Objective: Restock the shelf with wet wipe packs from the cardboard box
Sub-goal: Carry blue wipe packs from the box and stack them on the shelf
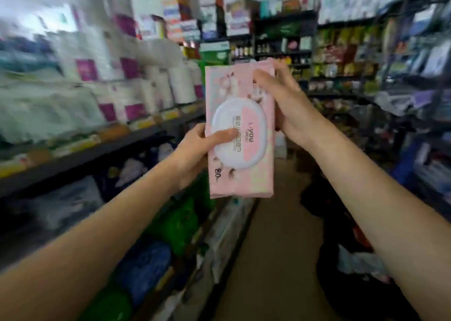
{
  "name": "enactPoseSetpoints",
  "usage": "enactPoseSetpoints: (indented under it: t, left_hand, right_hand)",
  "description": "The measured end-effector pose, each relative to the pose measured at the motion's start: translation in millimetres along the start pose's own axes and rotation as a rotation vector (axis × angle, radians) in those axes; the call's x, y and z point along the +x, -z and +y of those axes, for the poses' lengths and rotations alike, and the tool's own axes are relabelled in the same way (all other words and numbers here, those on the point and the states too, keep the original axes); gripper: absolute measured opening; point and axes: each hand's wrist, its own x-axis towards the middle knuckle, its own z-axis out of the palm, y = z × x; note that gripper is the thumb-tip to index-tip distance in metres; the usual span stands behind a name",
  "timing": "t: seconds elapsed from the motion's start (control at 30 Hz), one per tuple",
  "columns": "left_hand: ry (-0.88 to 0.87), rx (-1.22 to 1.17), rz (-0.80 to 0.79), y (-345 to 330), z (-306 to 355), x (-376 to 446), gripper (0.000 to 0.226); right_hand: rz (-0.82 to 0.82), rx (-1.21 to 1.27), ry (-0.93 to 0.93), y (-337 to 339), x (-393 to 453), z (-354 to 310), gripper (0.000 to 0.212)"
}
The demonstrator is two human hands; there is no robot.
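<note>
My left hand (pixel 195 147) and right hand (pixel 280 96) clamp the pink soft plastic wet wipe pack (pixel 240 130), fingers curled round it; squeezing its white lid (pixel 239 135) could pop it open.

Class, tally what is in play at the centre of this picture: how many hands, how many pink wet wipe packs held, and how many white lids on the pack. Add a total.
Hands: 2 (left hand, right hand)
Pink wet wipe pack: 1
White lid: 1
Total: 4
</note>
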Motion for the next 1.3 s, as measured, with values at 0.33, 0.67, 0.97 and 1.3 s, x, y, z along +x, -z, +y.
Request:
enactPoseSetpoints:
  t: [0.33,0.67,0.97,1.3]
  left_hand:
    - [-0.054,0.420,0.523,198.5,114.4,-105.1,0.080]
    - [0.109,0.844,0.765,283.5,167.4,-164.3,0.051]
    - [0.593,1.048,0.806,342.5,162.8,-194.6,0.052]
    - [1.033,1.060,0.673,368.4,150.1,-202.2,0.064]
  right_hand:
    - [-0.559,0.390,0.002,-236.6,58.5,-4.6,0.078]
    - [-0.836,0.564,-0.042,-360.0,105.9,8.0,0.059]
    - [-1.120,0.026,0.050,-432.4,131.2,33.9,0.049]
    - [-1.306,-0.583,0.296,-485.9,130.1,44.3,0.052]
